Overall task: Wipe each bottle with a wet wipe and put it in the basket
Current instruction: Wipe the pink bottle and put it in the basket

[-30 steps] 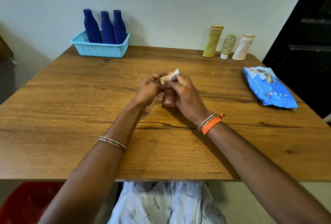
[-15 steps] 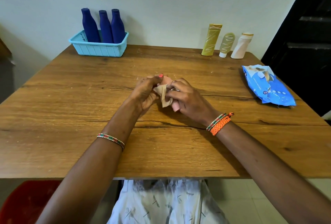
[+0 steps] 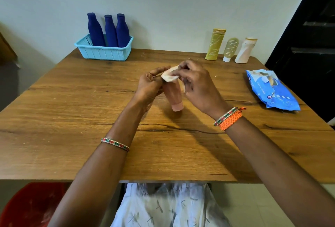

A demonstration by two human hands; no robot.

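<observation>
A small pink bottle point(image 3: 174, 96) is held above the middle of the wooden table, its cap end pointing down toward me. My left hand point(image 3: 149, 86) grips the bottle from the left side. My right hand point(image 3: 196, 83) pinches a white wet wipe point(image 3: 169, 76) against the bottle's upper end. The light blue basket point(image 3: 104, 52) stands at the back left with three dark blue bottles point(image 3: 108, 30) upright in it. A yellow tube point(image 3: 215, 44), a pale green tube point(image 3: 230, 49) and a white bottle point(image 3: 244, 50) stand at the back right.
A blue pack of wet wipes point(image 3: 272, 89) lies near the table's right edge. The wooden table point(image 3: 72, 118) ends close to my body. A red seat point(image 3: 27, 205) shows below at the left. A dark doorway point(image 3: 311, 45) is at the right.
Both hands have lifted the pink bottle and tilted it, cap end toward me. The wipe has moved from the bottle's middle to its upper end.
</observation>
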